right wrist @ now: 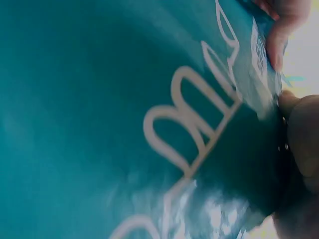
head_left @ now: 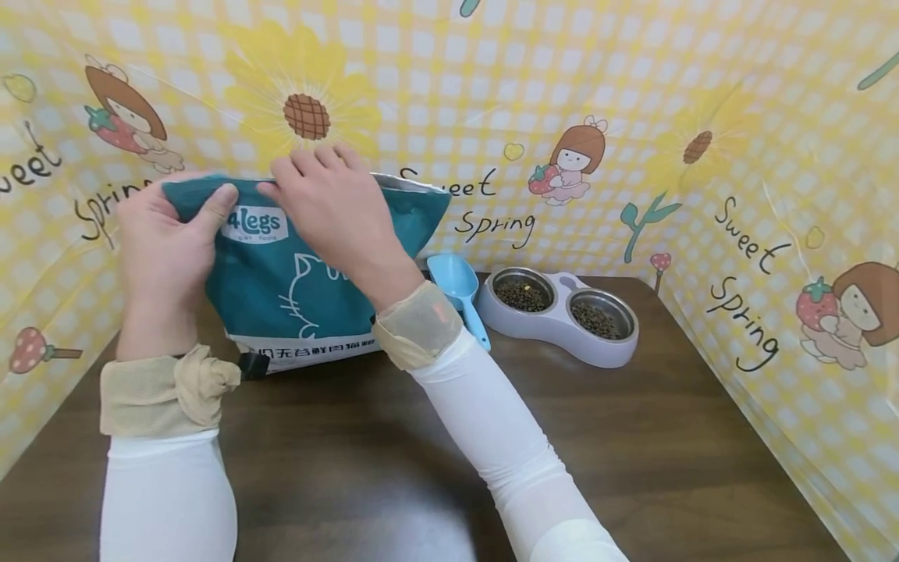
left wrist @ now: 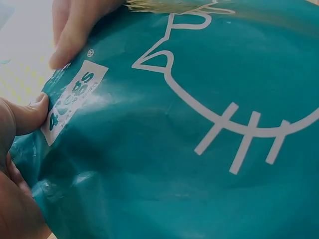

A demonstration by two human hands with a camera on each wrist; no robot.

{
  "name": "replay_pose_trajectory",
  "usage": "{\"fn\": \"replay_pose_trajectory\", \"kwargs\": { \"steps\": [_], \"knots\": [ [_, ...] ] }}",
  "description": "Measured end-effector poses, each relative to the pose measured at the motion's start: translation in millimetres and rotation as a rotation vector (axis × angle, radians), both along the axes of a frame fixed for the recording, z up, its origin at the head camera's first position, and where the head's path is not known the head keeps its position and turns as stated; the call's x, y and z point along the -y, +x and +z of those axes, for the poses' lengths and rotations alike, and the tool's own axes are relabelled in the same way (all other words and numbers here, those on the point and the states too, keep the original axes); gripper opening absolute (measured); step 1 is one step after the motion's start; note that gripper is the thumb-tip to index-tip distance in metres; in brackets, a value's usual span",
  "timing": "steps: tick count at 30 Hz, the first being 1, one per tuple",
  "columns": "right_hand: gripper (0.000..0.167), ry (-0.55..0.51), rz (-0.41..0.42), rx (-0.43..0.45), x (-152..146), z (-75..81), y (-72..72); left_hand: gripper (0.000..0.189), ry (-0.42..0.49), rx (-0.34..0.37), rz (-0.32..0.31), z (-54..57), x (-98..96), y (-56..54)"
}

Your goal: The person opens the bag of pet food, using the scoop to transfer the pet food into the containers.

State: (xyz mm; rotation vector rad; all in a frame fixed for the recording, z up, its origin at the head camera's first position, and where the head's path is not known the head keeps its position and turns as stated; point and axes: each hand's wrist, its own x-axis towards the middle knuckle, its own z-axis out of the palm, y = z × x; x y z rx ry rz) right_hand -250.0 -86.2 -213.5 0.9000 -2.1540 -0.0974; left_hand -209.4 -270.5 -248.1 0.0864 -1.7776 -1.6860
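Observation:
A teal pet food bag (head_left: 270, 289) printed "4Legs", with a white cat outline, stands at the back left of the table. My left hand (head_left: 168, 246) grips its top left corner, thumb pressed on the front beside the logo. Along the top edge, near the middle, my right hand (head_left: 337, 207) pinches the rim, its fingers reaching over to the far side. Right of that hand the mouth shows a silver lining (head_left: 410, 184). Both thumbs appear close together at the bag's edge in the left wrist view. Teal film (right wrist: 89, 99) fills most of the right wrist view.
A light blue scoop (head_left: 455, 281) lies just right of the bag. Beside it sits a pale lilac double feeder (head_left: 562, 332), both steel bowls holding brown kibble (head_left: 521, 296). Patterned yellow cloth (head_left: 463, 117) walls the brown table (head_left: 365, 453) at the back and sides.

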Motion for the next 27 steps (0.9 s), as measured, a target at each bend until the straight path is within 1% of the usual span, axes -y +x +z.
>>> {"fn": "replay_pose_trajectory", "kwargs": {
  "steps": [3,5,8,10,13,15,18,21,23,25,27],
  "knots": [
    [0.043,0.02,0.038,0.017,7.2,1.7,-3.5,0.026,0.01,-0.023,-0.005,0.9,-0.3,0.0],
    [0.042,0.015,0.079,0.018,9.7,-0.8,-9.6,0.025,0.019,-0.033,-0.015,0.8,-0.3,0.4],
    [0.04,-0.004,0.136,0.013,9.8,-6.8,-18.6,0.023,0.003,-0.034,-0.026,-0.6,-0.3,1.8],
    [0.039,-0.02,0.173,0.013,9.1,-9.3,-21.7,0.021,0.023,-0.052,-0.057,-1.6,0.1,2.6],
    [0.038,-0.033,0.214,0.008,8.5,-10.1,-22.8,0.02,0.094,-0.086,-0.108,-2.2,2.0,4.2],
    [0.038,-0.037,0.219,0.002,7.5,-10.0,-21.9,0.02,0.129,-0.097,-0.128,-2.3,2.2,4.0],
    [0.04,-0.026,0.196,-0.006,7.1,-9.0,-19.6,0.023,0.119,-0.09,-0.118,-1.1,0.2,2.8],
    [0.04,-0.059,0.168,0.039,9.1,-6.6,-18.5,0.022,0.102,-0.099,-0.103,1.3,-3.1,2.8],
    [0.04,-0.09,0.155,0.062,11.4,-6.6,-19.6,0.023,0.123,-0.115,-0.115,1.8,-4.7,2.9],
    [0.04,-0.121,0.151,0.061,13.4,-8.1,-21.9,0.023,0.139,-0.12,-0.119,2.1,-5.0,3.4],
    [0.041,-0.131,0.162,0.019,14.5,-10.5,-24.3,0.024,0.153,-0.128,-0.126,2.4,-4.6,3.4]
  ]
}}
